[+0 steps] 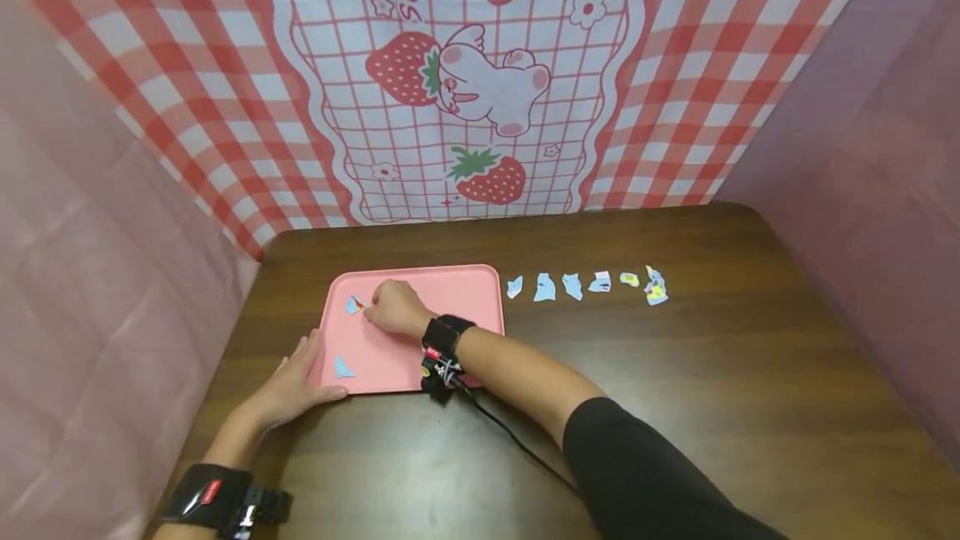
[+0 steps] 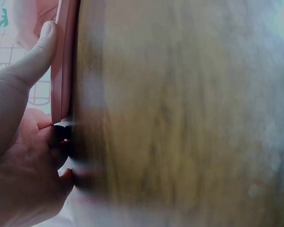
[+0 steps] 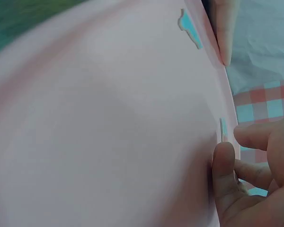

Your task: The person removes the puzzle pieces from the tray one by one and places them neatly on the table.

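A pink tray (image 1: 427,277) lies on the table. At its front left corner rests my left hand (image 1: 294,386), thumb along the front rim and fingers along the left side. The left wrist view shows that thumb (image 2: 40,49) against the tray edge. Over the tray, my right hand (image 1: 397,308) pinches the edge of a light blue puzzle piece (image 1: 352,305) with a red-orange patch. Its thumb (image 3: 224,158) covers part of this piece in the right wrist view. A second light blue puzzle piece (image 1: 343,368) lies near the tray's front left corner.
Several puzzle pieces lie in a row right of the tray, among them a plain blue one (image 1: 544,287), a yellow one (image 1: 629,279) and a larger multicoloured one (image 1: 656,287). A black cable (image 1: 517,440) runs from the right wrist. A strawberry-print curtain (image 1: 465,165) hangs behind the table.
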Demonstrator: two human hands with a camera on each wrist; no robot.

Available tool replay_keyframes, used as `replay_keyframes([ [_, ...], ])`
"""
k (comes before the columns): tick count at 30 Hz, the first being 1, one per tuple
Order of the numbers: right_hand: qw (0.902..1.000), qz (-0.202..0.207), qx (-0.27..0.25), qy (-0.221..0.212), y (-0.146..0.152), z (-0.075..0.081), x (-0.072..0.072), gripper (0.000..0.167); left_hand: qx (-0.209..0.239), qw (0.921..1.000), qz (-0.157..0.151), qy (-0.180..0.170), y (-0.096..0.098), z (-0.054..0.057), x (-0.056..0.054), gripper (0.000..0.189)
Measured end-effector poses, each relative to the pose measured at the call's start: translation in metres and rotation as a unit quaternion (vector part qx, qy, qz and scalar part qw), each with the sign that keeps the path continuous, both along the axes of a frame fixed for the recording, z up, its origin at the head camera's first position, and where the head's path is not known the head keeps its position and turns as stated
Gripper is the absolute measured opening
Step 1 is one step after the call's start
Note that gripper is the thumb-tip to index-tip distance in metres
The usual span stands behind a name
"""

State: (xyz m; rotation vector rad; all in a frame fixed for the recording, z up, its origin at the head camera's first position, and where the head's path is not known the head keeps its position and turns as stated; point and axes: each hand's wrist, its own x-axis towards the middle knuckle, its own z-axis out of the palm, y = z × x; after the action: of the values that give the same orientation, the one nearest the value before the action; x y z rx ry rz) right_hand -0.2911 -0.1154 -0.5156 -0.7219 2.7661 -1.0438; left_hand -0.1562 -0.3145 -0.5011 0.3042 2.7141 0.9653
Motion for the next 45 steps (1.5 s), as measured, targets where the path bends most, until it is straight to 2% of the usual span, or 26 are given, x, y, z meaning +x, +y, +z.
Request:
replay_keyframes([
  [3, 0.9999, -0.008, 0.008, -0.001, -0.007, 0.004, 0.001, 0.056, -0.003, 1.0, 0.001, 0.001, 0.0, 0.0, 0.0, 0.116],
  [6, 0.9993, -0.021, 0.029, 0.003, -0.014, 0.008, 0.002, 0.052, -0.005, 1.0, 0.0, 0.007, 0.0, 0.002, -0.002, 0.116],
  [13, 0.9957, -0.046, 0.074, 0.031, -0.022, 0.014, 0.004, 0.042, -0.013, 0.9999, 0.003, -0.007, 0.001, 0.003, -0.011, 0.117],
  [20, 0.9916, -0.062, 0.094, 0.063, -0.032, 0.007, 0.005, 0.021, -0.011, 0.9996, 0.017, -0.021, 0.002, 0.003, -0.011, 0.118],
  [24, 0.9914, -0.056, 0.09, 0.077, -0.034, 0.001, 0.003, 0.015, -0.004, 0.9995, 0.022, -0.021, 0.003, 0.001, -0.008, 0.117],
  [27, 0.9931, -0.056, 0.082, 0.062, -0.032, -0.002, 0.003, 0.014, 0.004, 0.9996, 0.02, -0.017, 0.006, -0.003, -0.005, 0.116],
  [33, 0.9932, -0.075, 0.087, 0.023, -0.031, -0.011, 0.006, 0.017, 0.008, 0.9992, 0.018, -0.036, 0.013, -0.009, -0.002, 0.117],
  [39, 0.9925, -0.068, 0.091, 0.046, -0.038, -0.008, 0.006, 0.018, 0.001, 0.9995, 0.025, -0.017, 0.008, -0.004, -0.001, 0.116],
  [45, 0.9952, -0.068, 0.067, 0.022, -0.04, 0.001, 0.005, 0.011, 0.002, 0.9991, 0.029, -0.029, 0.004, 0.0, 0.0, 0.117],
])
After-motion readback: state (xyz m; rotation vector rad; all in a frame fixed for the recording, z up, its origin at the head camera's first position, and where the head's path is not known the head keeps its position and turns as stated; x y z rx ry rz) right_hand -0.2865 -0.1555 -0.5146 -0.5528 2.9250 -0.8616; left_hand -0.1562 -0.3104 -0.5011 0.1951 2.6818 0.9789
